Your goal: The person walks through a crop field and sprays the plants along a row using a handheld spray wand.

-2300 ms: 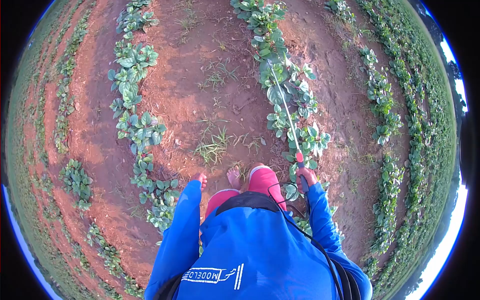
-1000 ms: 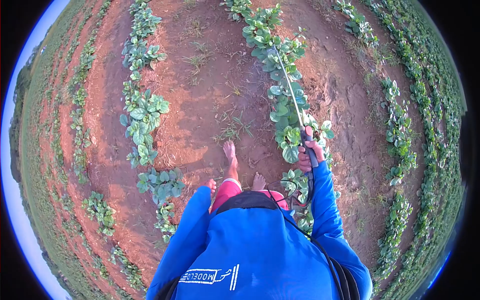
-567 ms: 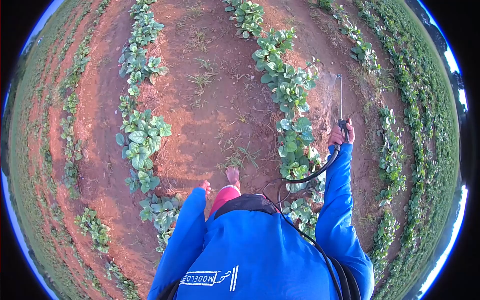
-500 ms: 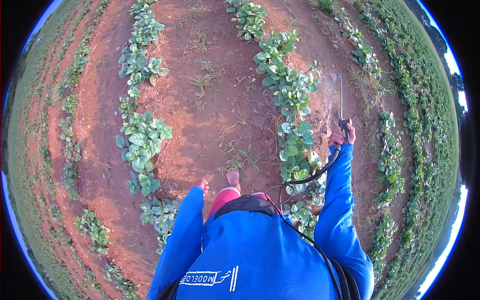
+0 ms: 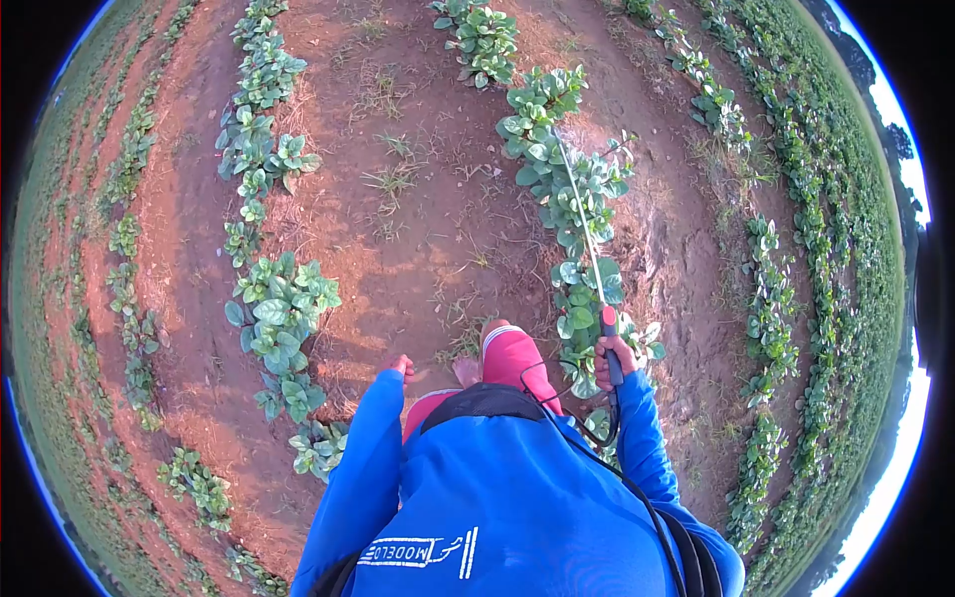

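Observation:
My right hand [image 5: 616,361] grips the dark handle of a sprayer wand [image 5: 580,211], a thin metal tube that reaches forward over a row of leafy green plants [image 5: 572,164]. A red part shows at the top of the handle, and a black hose [image 5: 609,426] runs back from it along my body. The wand's tip is near the leaves at the far part of the row. On the other side, my left hand [image 5: 403,366] hangs low beside my leg, its fingers curled in, with nothing visible in them. It is apart from the plants.
Another plant row [image 5: 284,313] runs along my left, with reddish bare soil [image 5: 388,289] and weed tufts [image 5: 393,181] between the two rows. More rows [image 5: 771,308] stretch away to the right. A strap and hose [image 5: 686,547] lie over my right side.
My right hand has drawn back toward my body and left, and the wand has swung from the soil right of the row to over its plants. One leg has stepped forward.

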The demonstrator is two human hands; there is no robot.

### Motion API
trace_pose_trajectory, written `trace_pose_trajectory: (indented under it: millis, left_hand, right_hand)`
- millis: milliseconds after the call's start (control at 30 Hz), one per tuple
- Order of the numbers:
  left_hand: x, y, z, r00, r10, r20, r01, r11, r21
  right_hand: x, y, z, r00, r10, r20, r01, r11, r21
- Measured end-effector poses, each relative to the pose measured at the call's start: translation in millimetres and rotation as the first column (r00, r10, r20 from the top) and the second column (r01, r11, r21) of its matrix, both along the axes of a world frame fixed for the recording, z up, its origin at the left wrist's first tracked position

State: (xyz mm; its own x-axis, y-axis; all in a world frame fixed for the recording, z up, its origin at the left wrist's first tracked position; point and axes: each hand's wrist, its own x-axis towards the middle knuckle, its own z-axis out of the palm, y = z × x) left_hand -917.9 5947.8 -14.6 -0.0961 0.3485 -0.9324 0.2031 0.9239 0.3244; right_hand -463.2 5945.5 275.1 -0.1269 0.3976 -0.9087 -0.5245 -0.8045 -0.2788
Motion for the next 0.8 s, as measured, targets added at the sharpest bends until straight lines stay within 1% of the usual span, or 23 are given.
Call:
trace_pose_trajectory:
  millis: [67,133,167,200,267,300,333,400,500,533,600,667,733,800]
  left_hand:
    - [4,7,-3,1.000,-0.009,0.022,0.009,1.000,-0.004]
    - [10,21,-1,0.999,-0.029,0.034,0.028,0.999,0.017]
    - [11,32,0,0.999,-0.023,0.023,0.023,1.000,-0.006]
    - [13,46,3,1.000,-0.019,0.011,0.019,0.999,-0.029]
    - [12,73,6,1.000,0.002,-0.002,-0.002,0.999,-0.053]
    - [10,85,6,1.000,0.019,-0.005,-0.020,0.998,-0.053]
    - [5,96,2,0.999,0.034,-0.012,-0.034,0.998,-0.054]
    - [-9,113,-8,0.997,0.067,0.027,-0.068,0.998,0.007]
    - [-26,135,5,0.994,0.090,0.070,-0.097,0.990,0.101]
    - [-29,147,12,0.992,0.093,0.083,-0.104,0.985,0.135]
    - [-31,174,23,0.993,0.110,0.030,-0.112,0.990,0.087]
    - [-35,204,26,0.994,0.108,-0.008,-0.108,0.994,0.025]
    - [-32,242,30,0.995,0.091,-0.026,-0.093,0.994,-0.053]
    - [-28,272,34,0.995,0.098,-0.028,-0.100,0.994,-0.045]
  right_hand:
    - [-12,7,-12,0.996,0.077,0.048,-0.076,0.997,-0.028]
    - [-18,30,-17,0.997,0.065,-0.034,-0.065,0.998,-0.005]
    - [-19,45,-20,0.995,0.060,-0.078,-0.059,0.998,0.008]
    - [-15,62,-25,0.975,0.017,-0.223,-0.016,1.000,0.009]
    - [-11,99,-29,0.952,-0.016,-0.305,0.030,0.999,0.043]
    - [-10,120,-24,0.955,-0.027,-0.296,0.049,0.997,0.067]
    - [-7,140,-22,0.943,-0.046,-0.331,0.089,0.989,0.116]
    - [5,182,-24,0.918,-0.116,-0.379,0.191,0.968,0.164]
    - [27,247,-13,0.872,-0.237,-0.428,0.339,0.923,0.181]
    - [38,270,-13,0.850,-0.239,-0.470,0.361,0.913,0.189]
    - [64,312,-17,0.810,-0.231,-0.539,0.404,0.886,0.227]
    - [86,355,-22,0.805,-0.246,-0.540,0.437,0.861,0.258]
    - [100,394,-15,0.804,-0.309,-0.508,0.472,0.851,0.229]
    - [121,425,-27,0.760,-0.256,-0.597,0.482,0.839,0.254]
